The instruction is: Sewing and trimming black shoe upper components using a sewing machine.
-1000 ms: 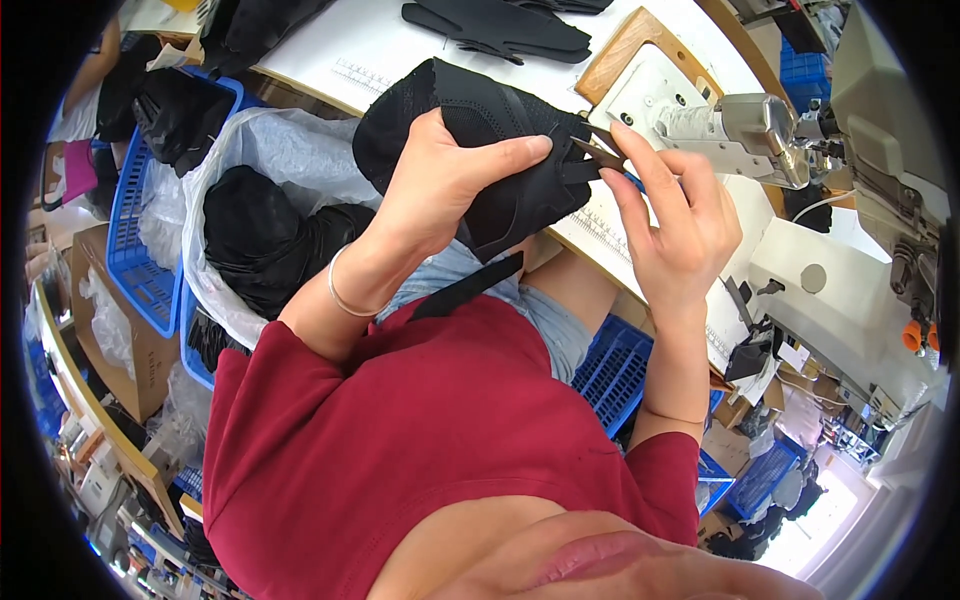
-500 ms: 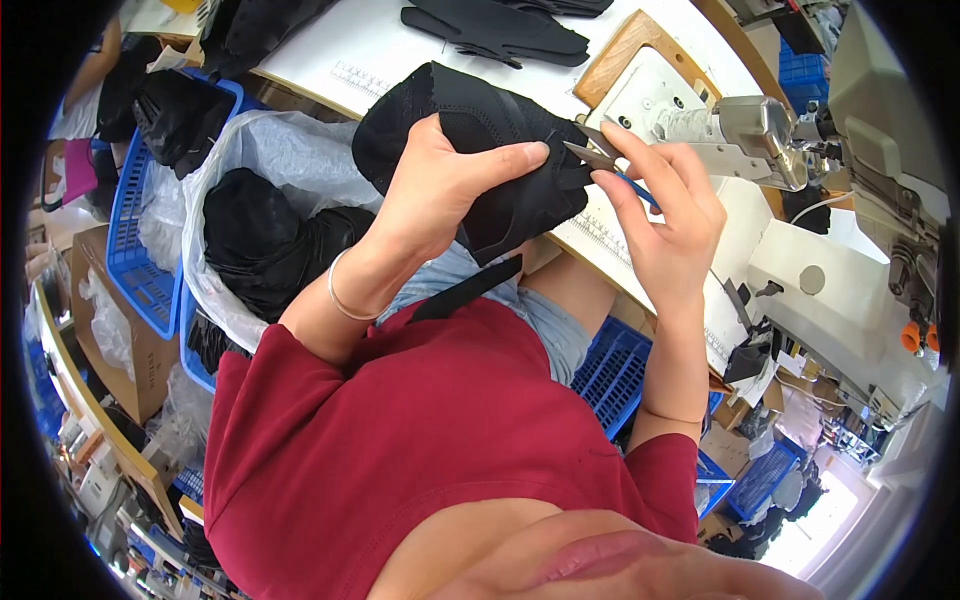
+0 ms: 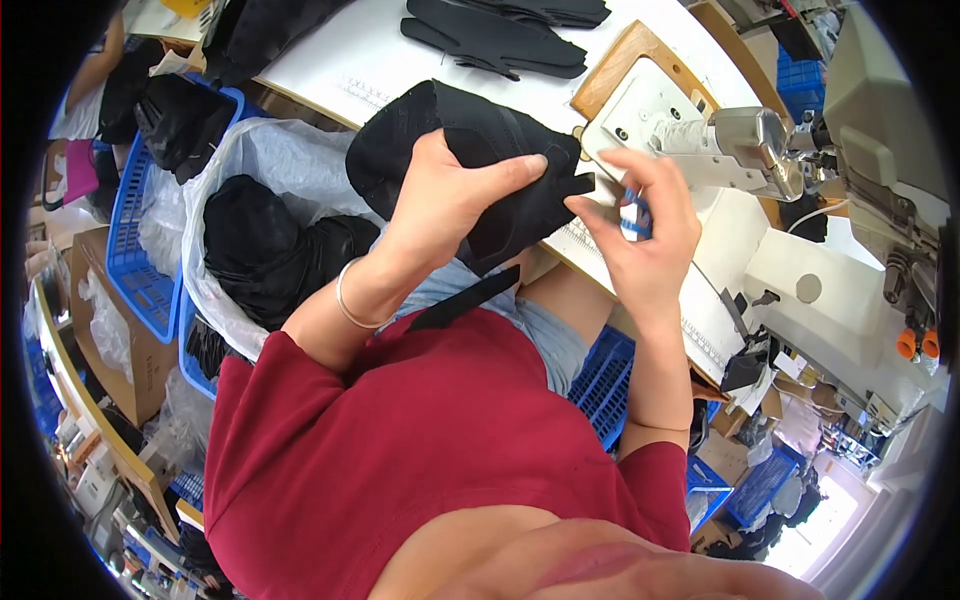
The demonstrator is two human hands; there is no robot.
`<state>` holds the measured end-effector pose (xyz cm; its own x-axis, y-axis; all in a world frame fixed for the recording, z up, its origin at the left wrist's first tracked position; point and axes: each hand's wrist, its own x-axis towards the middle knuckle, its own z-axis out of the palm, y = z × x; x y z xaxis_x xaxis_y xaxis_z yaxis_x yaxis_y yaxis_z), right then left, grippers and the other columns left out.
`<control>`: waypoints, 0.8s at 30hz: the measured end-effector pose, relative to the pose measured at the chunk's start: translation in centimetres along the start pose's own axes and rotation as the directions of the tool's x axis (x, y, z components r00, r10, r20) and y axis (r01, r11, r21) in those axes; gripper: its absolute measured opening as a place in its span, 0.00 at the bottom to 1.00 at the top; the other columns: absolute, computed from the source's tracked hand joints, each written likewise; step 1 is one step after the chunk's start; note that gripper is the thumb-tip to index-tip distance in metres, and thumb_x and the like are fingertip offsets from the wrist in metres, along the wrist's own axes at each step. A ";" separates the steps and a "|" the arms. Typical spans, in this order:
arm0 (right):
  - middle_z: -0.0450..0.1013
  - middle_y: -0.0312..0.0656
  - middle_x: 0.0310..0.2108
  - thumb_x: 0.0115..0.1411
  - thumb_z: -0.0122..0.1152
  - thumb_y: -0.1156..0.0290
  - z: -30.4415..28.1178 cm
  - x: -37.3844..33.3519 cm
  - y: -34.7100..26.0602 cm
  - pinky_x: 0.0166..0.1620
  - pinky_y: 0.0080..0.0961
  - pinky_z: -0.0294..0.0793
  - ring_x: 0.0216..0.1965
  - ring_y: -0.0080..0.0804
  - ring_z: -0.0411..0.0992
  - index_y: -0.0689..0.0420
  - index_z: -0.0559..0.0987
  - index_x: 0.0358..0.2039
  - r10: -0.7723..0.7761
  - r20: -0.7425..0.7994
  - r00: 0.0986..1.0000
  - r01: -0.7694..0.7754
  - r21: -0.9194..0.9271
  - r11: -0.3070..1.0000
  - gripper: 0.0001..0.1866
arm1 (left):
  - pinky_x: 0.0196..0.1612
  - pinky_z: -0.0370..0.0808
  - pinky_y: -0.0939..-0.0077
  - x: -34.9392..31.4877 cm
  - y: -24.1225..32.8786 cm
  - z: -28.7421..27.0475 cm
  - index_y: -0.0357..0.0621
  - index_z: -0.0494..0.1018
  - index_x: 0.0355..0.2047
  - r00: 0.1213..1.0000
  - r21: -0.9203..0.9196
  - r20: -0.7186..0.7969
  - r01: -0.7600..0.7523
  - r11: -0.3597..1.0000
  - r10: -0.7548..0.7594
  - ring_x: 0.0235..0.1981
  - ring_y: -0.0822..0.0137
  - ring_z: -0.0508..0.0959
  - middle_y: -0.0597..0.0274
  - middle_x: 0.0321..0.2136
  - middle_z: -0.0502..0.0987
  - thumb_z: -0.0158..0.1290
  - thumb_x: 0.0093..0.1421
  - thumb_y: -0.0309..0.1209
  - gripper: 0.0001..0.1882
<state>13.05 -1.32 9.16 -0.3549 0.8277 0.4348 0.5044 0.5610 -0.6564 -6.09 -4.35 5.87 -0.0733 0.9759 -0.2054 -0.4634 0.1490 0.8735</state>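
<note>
My left hand (image 3: 445, 195) grips a black stitched fabric piece (image 3: 485, 140) that looks like a shoe upper, its thumb pressed flat on top. The piece is held up over my lap at the table's front edge, its narrow end pointing right. Just off that end is my right hand (image 3: 650, 235), its fingers curled round blue-handled thread snips (image 3: 635, 212). The snips lie back in the palm, and their blades are hard to make out now. Thumb and forefinger stand apart near the upper's tip. A black strip (image 3: 465, 300) lies across my lap.
A sewing machine (image 3: 750, 150) stands at the right of the white table (image 3: 350, 60). Several flat black pieces (image 3: 495, 40) lie at the back. On my left, a plastic-lined bag (image 3: 215, 270) holds black fabric, beside a blue basket (image 3: 140, 240).
My right hand has drawn slightly down and away from the upper's tip. The snips' blades, earlier pointing at the upper, have swung back into the palm. The upper has tilted and lowered slightly.
</note>
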 end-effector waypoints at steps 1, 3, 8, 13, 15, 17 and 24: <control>0.72 0.36 0.31 0.40 0.71 0.80 0.2 0.1 0.0 0.29 0.24 0.72 0.27 0.28 0.73 0.50 0.83 0.39 -0.087 0.010 0.996 0.088 -0.082 0.993 0.22 | 0.35 0.80 0.78 -0.2 0.0 0.1 0.30 0.80 0.36 1.000 0.002 -0.001 -0.010 1.000 0.010 0.31 0.72 0.82 0.58 0.31 0.83 0.62 0.55 0.22 0.09; 0.72 0.35 0.31 0.37 0.68 0.82 0.9 0.7 0.0 0.27 0.28 0.72 0.25 0.33 0.74 0.48 0.83 0.36 -0.159 -0.031 0.987 0.154 -0.123 0.980 0.23 | 0.35 0.78 0.79 -0.1 0.3 0.3 0.31 0.81 0.35 0.997 0.093 -0.003 -0.077 0.993 0.077 0.31 0.75 0.81 0.62 0.30 0.83 0.61 0.57 0.23 0.07; 0.71 0.38 0.30 0.43 0.65 0.83 1.3 1.2 -0.3 0.27 0.33 0.71 0.26 0.39 0.74 0.54 0.80 0.32 -0.176 0.020 0.984 0.176 -0.247 0.953 0.14 | 0.39 0.78 0.78 -0.6 -0.4 0.4 0.32 0.81 0.37 0.993 0.118 0.069 -0.108 0.987 0.100 0.34 0.76 0.79 0.63 0.33 0.83 0.63 0.56 0.23 0.09; 0.71 0.42 0.30 0.49 0.61 0.85 1.8 0.4 -0.1 0.28 0.37 0.70 0.27 0.45 0.74 0.58 0.74 0.31 -0.114 0.060 0.992 0.124 -0.218 0.968 0.10 | 0.37 0.77 0.80 -0.5 -1.2 0.4 0.34 0.81 0.36 0.998 -0.010 0.045 -0.053 0.999 0.053 0.32 0.78 0.79 0.65 0.31 0.83 0.61 0.57 0.23 0.07; 0.71 0.42 0.30 0.48 0.63 0.84 2.0 0.3 -0.4 0.28 0.36 0.70 0.26 0.44 0.73 0.57 0.73 0.30 -0.116 0.035 0.993 0.120 -0.162 0.979 0.11 | 0.36 0.76 0.81 -0.5 -0.8 0.4 0.34 0.81 0.36 0.996 -0.046 0.040 -0.083 0.996 0.084 0.32 0.78 0.79 0.65 0.30 0.83 0.61 0.56 0.24 0.07; 0.69 0.42 0.29 0.50 0.64 0.83 2.0 0.3 -0.6 0.28 0.33 0.68 0.26 0.42 0.71 0.58 0.72 0.31 -0.067 0.013 0.998 0.068 -0.119 0.991 0.10 | 0.36 0.76 0.81 -0.6 -0.8 0.4 0.34 0.80 0.37 0.996 -0.044 -0.004 -0.092 0.995 0.092 0.32 0.78 0.79 0.65 0.31 0.82 0.62 0.56 0.24 0.08; 0.71 0.42 0.29 0.52 0.68 0.79 2.5 0.6 -0.5 0.30 0.27 0.68 0.27 0.37 0.70 0.59 0.76 0.31 -0.053 -0.023 0.998 0.051 -0.065 0.997 0.09 | 0.36 0.76 0.81 -0.8 -1.3 0.6 0.34 0.80 0.37 0.984 0.030 0.039 -0.173 0.984 0.172 0.32 0.77 0.79 0.66 0.30 0.82 0.61 0.57 0.24 0.08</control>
<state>10.63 -1.12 8.24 -0.3629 0.7970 0.4828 0.5357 0.6024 -0.5917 -4.87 -5.23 5.20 -0.1173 0.9925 -0.0348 -0.4173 -0.0174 0.9086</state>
